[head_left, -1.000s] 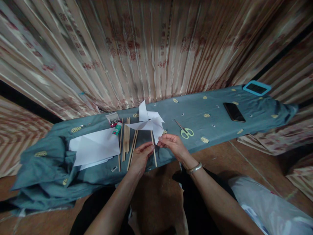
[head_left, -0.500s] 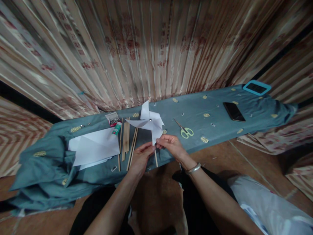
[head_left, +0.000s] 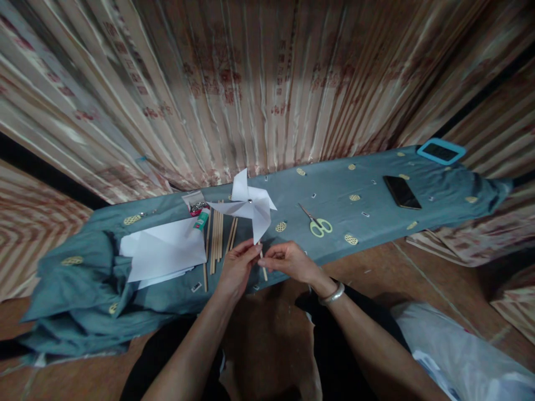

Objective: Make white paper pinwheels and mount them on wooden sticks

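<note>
A white paper pinwheel with a small round pin at its centre stands on a thin wooden stick. My left hand is closed around the stick just below the lowest blade. On the other side, my right hand pinches the same stick slightly lower, thumb and forefinger together. The stick's bottom end pokes out beneath the fingers. Left of my hands lie several loose wooden sticks, partly hidden by my left hand.
White paper sheets lie on the left of the cloth-covered table. Near them are a green glue stick and a small box of pins. Green-handled scissors, a black phone and a blue-framed device lie to the right.
The pinwheel has shifted slightly left and its blades have turned a little. My right hand has moved down from the lower blade to the stick.
</note>
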A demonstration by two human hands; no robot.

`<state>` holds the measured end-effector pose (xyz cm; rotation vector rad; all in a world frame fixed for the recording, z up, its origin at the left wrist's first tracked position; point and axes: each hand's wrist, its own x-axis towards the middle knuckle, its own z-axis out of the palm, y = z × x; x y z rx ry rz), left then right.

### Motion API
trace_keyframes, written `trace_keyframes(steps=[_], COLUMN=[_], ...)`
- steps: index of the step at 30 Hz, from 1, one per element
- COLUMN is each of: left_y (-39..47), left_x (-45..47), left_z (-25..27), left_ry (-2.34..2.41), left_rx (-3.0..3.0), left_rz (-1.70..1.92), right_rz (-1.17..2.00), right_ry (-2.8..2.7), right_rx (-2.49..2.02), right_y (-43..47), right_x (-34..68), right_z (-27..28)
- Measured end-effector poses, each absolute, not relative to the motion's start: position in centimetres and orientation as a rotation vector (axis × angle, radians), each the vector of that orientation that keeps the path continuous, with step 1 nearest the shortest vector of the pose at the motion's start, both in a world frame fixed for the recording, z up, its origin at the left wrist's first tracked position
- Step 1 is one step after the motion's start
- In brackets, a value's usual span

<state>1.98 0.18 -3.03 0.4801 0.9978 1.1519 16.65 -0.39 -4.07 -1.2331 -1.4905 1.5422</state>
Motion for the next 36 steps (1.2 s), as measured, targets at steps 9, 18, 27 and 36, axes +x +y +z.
trace_keyframes(steps=[9, 18, 27, 36], left_y=[0.0, -0.3, -0.9, -2.2], left_x=[2.0, 2.0, 1.9, 1.9], left_z=[-3.1, -3.4, -3.4, -3.1], left_ry=[1.006, 0.999, 1.025, 1.019], left_rx=[0.471, 0.475, 0.455, 0.498], left_rz=[1.138, 1.145, 1.058, 0.874], right_rz=[1.503, 1.523, 1.054, 1.229], right_ry=[-1.606, -1.575, -1.045, -0.869], right_rx=[-1.187, -1.173, -1.314, -1.271], right_y=[-0.8, -0.8, 3.2, 3.9], right_x=[16.0, 16.4, 22.4, 23.0], right_z=[-4.0, -3.7, -2.3, -2.6])
